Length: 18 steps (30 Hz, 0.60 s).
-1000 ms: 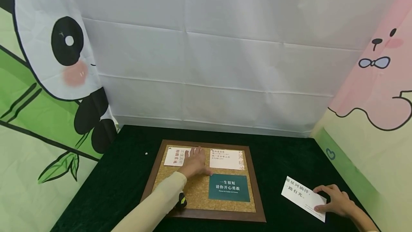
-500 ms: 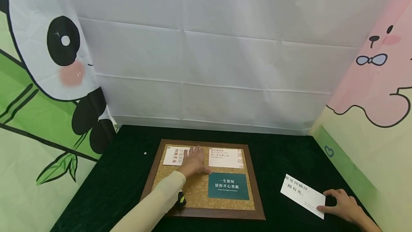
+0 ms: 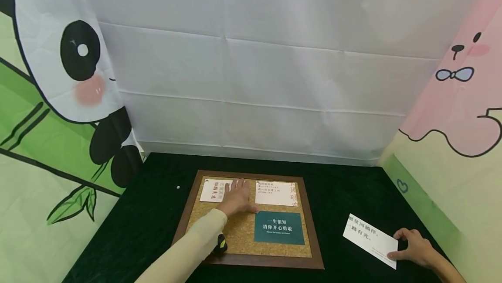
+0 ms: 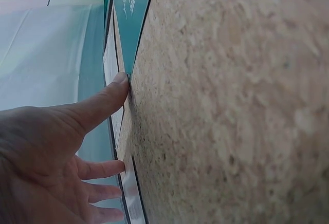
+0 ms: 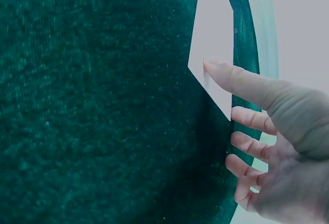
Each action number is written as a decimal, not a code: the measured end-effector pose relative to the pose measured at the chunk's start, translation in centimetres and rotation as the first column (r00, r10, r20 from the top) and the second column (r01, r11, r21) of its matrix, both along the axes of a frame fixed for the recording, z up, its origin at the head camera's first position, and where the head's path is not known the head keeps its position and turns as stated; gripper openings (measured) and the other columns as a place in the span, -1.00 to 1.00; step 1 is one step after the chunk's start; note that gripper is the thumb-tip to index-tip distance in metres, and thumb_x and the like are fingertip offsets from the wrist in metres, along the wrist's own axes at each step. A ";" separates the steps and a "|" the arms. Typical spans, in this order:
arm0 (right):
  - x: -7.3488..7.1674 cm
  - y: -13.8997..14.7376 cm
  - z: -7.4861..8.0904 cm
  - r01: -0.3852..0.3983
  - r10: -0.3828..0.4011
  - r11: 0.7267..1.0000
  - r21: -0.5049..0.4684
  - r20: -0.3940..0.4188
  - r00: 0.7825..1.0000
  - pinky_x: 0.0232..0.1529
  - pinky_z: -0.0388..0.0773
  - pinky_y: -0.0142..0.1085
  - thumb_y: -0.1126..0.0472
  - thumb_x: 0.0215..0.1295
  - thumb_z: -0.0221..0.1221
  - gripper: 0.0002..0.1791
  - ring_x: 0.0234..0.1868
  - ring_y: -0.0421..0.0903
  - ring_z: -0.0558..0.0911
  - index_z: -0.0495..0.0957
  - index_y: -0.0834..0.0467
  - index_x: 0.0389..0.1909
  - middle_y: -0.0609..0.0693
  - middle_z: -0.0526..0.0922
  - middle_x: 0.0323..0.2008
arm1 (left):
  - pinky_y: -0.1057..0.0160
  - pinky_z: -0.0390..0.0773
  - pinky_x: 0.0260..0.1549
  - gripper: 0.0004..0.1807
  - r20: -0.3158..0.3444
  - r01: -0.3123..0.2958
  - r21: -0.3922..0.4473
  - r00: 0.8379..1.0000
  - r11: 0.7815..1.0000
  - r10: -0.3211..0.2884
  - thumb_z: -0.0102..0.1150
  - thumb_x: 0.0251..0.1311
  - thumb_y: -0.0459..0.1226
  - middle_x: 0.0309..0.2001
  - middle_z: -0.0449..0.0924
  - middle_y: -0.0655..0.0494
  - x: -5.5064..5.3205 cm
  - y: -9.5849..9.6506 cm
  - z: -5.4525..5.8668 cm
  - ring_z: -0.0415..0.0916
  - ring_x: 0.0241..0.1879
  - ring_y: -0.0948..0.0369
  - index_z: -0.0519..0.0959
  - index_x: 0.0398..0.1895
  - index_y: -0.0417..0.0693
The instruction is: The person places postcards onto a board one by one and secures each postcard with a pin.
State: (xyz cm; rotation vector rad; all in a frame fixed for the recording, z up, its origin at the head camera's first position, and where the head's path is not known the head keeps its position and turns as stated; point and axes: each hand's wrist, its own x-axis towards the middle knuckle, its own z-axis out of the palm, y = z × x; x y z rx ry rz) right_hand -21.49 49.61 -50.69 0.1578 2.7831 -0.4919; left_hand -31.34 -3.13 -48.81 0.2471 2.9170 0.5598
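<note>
My left hand [image 3: 236,199] lies with spread fingers on a wood-framed cork board [image 3: 239,243]. Its fingers cover part of a white card [image 3: 213,190] with red and grey print. In the left wrist view its thumb [image 4: 110,95] touches the cork beside a corner of the dark green card [image 3: 279,228]. Another white card [image 3: 276,193] is at the board's upper right. Right of the board, a white card with black writing [image 3: 368,239] lies tilted on the cloth. My right hand [image 3: 415,248] rests its thumb on that card's near end; the index fingertip is at its corner.
A dark green cloth [image 3: 333,187] covers the table. A small white object [image 3: 178,187] lies left of the board. A white sheet [image 3: 274,78] hangs behind, with a panda print [image 3: 113,60] to the left and a pink bear print [image 3: 462,100] to the right.
My right hand has slid slightly right along the loose white card, its index finger moving from the card's face to its corner. The left hand keeps its place on the board.
</note>
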 end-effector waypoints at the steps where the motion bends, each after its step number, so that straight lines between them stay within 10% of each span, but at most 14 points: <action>1: -0.1 0.0 0.0 0.005 -0.005 1.000 0.002 0.009 1.000 -0.19 0.41 0.19 -0.33 -0.22 0.47 -0.16 -0.22 0.23 0.39 0.46 0.27 -0.14 0.35 0.40 -0.11 | -0.24 -0.16 0.43 0.18 0.000 0.000 0.000 1.000 1.000 0.000 0.51 -0.17 0.16 0.51 0.03 -0.21 0.0 0.0 0.0 -0.14 0.52 -0.19 0.18 0.44 -0.25; 18: -0.5 0.0 0.1 -0.023 0.016 0.987 -0.158 -0.047 0.999 -0.33 0.37 -0.22 -0.05 -0.07 0.49 -0.36 -0.29 -0.04 0.41 0.38 0.30 -0.24 0.08 0.41 -0.33 | -0.23 -0.17 0.43 0.16 -0.002 -0.003 0.013 1.000 1.000 0.003 0.52 -0.16 0.13 0.51 0.02 -0.22 0.1 0.0 0.1 -0.14 0.52 -0.19 0.17 0.44 -0.25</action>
